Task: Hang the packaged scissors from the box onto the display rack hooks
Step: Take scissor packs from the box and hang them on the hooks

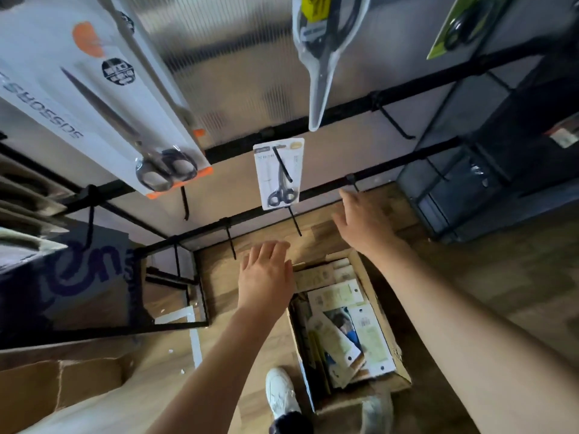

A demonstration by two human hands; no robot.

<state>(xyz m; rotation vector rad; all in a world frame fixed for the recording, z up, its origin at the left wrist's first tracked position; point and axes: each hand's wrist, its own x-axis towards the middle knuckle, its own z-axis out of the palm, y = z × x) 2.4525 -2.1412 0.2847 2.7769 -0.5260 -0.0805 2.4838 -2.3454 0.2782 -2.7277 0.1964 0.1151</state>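
A small white scissors package (pixel 279 173) with black handles hangs on a black hook of the display rack (pixel 391 97). Below it on the floor, an open cardboard box (pixel 371 286) holds several more carded scissors packages (pixel 351 327). My left hand (pixel 266 277) hovers with loose fingers over the box's far left corner and holds nothing. Up by the lower rack bar, just right of the hung package, my right hand (pixel 360 223) reaches with spread fingers, empty. Bare hooks (pixel 231 242) stick out of the lower bar.
A large white scissors package (pixel 103 98) hangs at upper left, a clear-packed pair (pixel 322 54) at top centre, a green pack (pixel 460 26) at top right. A dark shelf unit (pixel 488 173) stands right. Another cardboard box (pixel 56 386) sits lower left. My white shoe (pixel 282 396) is beside the box.
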